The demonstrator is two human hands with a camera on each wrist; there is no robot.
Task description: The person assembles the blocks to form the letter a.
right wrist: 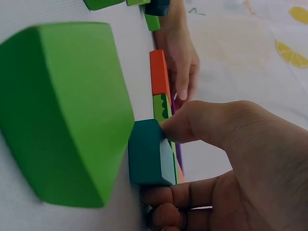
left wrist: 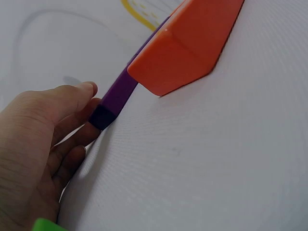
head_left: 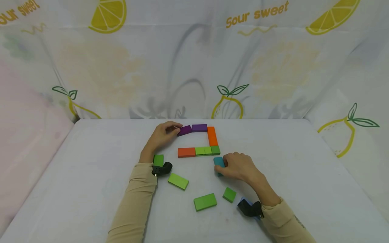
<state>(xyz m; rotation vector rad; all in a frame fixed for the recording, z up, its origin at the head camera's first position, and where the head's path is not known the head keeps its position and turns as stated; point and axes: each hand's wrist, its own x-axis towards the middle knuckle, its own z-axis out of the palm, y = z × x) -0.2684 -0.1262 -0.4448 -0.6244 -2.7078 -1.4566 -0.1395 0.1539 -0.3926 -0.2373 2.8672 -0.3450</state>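
In the head view, my left hand (head_left: 164, 135) pinches the outer end of a dark purple block (head_left: 184, 130), which lies slightly askew beside a second purple block (head_left: 199, 128). The left wrist view shows thumb and fingertips at that block's end. An orange block (head_left: 212, 136) runs down from the second purple one to a small green block (head_left: 215, 150). A light green block (head_left: 203, 151) and a red-orange block (head_left: 186, 152) continue that row leftward. Just below it, my right hand (head_left: 240, 166) grips a teal block (right wrist: 146, 152) between thumb and fingers.
Loose on the white table (head_left: 76, 189) lie a light green block (head_left: 178, 181), a longer green block (head_left: 205, 202) and a small green one (head_left: 229, 194). Another green block (head_left: 158, 160) sits by the left wrist. A blue block (head_left: 245, 200) is partly hidden under the right wrist.
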